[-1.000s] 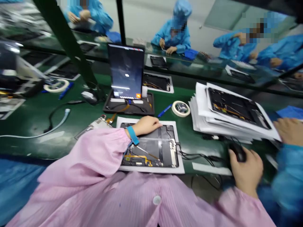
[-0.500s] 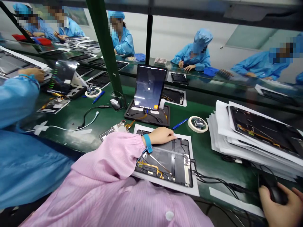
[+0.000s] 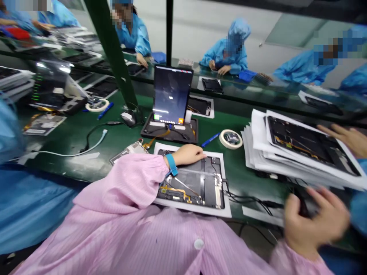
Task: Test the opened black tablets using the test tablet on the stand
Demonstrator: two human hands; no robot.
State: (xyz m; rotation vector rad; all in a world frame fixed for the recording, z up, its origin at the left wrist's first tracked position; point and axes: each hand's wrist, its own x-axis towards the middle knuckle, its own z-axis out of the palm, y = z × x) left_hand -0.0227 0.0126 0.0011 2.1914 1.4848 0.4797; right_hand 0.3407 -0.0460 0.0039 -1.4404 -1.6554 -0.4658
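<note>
Left grip (image 3: 187, 154) lies open, palm down, on the opened black tablet chassis (image 3: 200, 183) at the green table's (image 3: 114, 141) near edge. Right grip (image 3: 312, 221) blurs over a black mouse (image 3: 300, 206); clasped or not, cannot tell. Best to keep left pressure light, clear of the orange flex cable (image 3: 177, 190).

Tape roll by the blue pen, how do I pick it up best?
Come from straight above. The tape roll lies flat on the green table with its hole up, so pinch its round outer wall on the near and far sides. Those sides are free; the blue pen lies to its left and the paper stack to its right.
</note>
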